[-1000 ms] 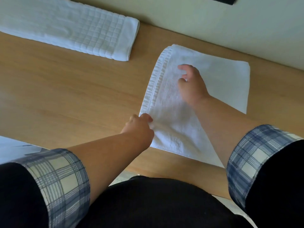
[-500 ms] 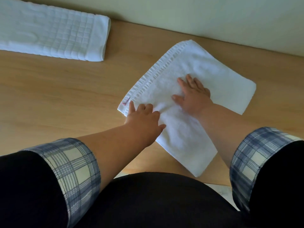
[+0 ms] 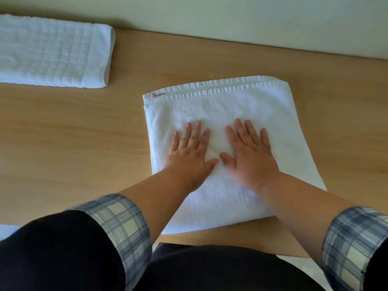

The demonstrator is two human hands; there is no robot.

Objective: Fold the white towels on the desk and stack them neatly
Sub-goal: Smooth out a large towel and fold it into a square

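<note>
The straight, released fingers (image 3: 196, 132) of the left hand (image 3: 190, 153) and right hand (image 3: 251, 155) now press flat on the folded white terry towel (image 3: 231, 106), which has swung square beneath them on the wooden bench (image 3: 73, 133), likely smoothed for its next fold.

Ok, both arms in view: black sleeves, L sleeve (image 3: 63, 253) and R sleeve (image 3: 381, 278), each turned back approx. mid-forearm so the lining shows as a wide cuff. L cuff (image 3: 119, 227) and R cuff (image 3: 352, 244): plaid, blue-grey lines w/ cream squares, stitched edge showing on the R one. Forearms bare below the cuffs, left hand (image 3: 189, 152) and right hand (image 3: 249, 156) bare too. Black garment (image 3: 210, 269) across the bottom, btwn the sleeves.
</note>
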